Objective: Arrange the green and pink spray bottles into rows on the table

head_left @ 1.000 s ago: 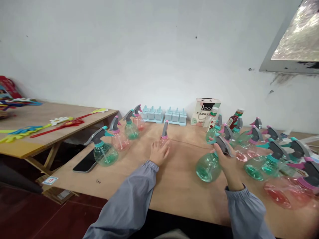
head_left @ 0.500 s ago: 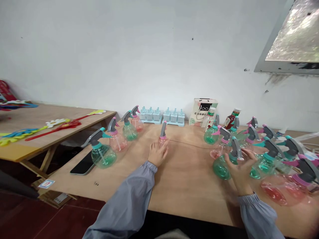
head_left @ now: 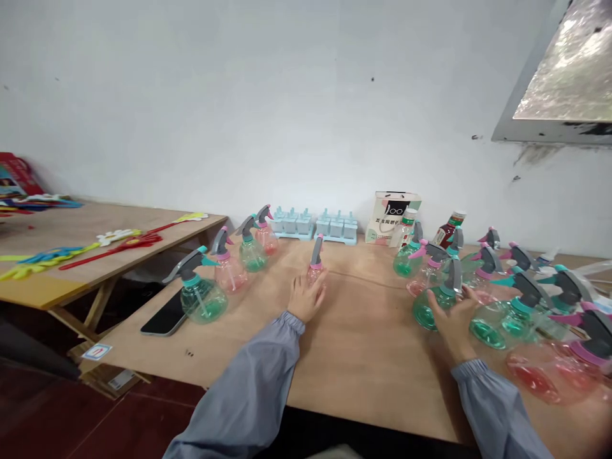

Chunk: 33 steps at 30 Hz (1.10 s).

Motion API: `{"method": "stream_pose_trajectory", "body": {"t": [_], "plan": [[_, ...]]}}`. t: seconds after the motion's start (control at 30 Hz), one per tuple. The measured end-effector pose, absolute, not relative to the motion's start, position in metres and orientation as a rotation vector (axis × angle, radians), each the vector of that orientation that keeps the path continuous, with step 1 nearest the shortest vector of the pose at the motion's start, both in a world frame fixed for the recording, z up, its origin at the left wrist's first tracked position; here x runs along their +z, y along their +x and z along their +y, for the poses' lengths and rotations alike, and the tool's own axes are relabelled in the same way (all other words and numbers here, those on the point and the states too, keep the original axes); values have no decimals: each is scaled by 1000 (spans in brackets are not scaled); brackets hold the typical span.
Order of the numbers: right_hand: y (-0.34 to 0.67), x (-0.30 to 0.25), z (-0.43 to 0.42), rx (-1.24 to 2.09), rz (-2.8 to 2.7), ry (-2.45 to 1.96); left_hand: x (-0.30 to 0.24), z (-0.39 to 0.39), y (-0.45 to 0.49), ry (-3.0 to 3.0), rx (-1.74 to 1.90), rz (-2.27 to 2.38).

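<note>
A small pink spray bottle (head_left: 316, 255) with a grey head stands mid-table. My left hand (head_left: 306, 298) is closed around its near side, hiding most of its body. On the right, a green spray bottle (head_left: 425, 310) has its grey trigger head upright. My right hand (head_left: 454, 325) grips this bottle at the shoulder and neck, thumb on the near side and fingers behind. Crowded about it are several more pink and green bottles, among them a large pink spray bottle (head_left: 545, 373) at the near right.
A row of spray bottles, including a green one (head_left: 203, 303), stands at left beside a phone (head_left: 165, 317). Pale blue popsicle molds (head_left: 337, 227), a paper box (head_left: 382, 220) and a red-brown sauce bottle (head_left: 447, 234) line the wall. Left, another table (head_left: 38, 239) bears colourful flower-shaped pieces.
My right hand's fingers have drawn in around the green spray bottle, which has turned slightly. My left hand stays on the pink bottle. The whole view has shifted a little.
</note>
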State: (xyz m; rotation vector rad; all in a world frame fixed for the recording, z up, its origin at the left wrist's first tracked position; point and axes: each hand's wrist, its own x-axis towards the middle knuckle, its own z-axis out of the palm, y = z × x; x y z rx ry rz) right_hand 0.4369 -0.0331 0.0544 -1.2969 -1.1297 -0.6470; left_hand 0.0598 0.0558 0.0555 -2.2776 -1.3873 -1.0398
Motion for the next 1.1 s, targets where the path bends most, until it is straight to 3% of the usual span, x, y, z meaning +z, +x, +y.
{"method": "stream_pose_trajectory", "body": {"t": [0.1, 0.2, 0.53, 0.77, 0.87, 1.0, 1.1], "plan": [[432, 56, -46, -967, -1175, -1048, 56, 55, 61, -2277, -1050, -1398], [401, 63, -59, -994, -1319, -823, 55, 48, 67, -2252, -1060, -1416], [241, 108, 11, 133, -1656, -1060, 46, 4, 95, -2346, -998, -1211], [228, 114, 25, 302, -1637, -1009, 76, -21, 34, -2618, -851, -890], [231, 111, 26, 312, -1618, -1026, 98, -31, -36, -2358, -1196, -904], [233, 105, 31, 367, -1598, -1018, 108, -23, -142, -1315, -1819, -1231], [232, 99, 33, 467, -1527, -1019, 96, -6, -188, -1356, -1774, -1591]]}}
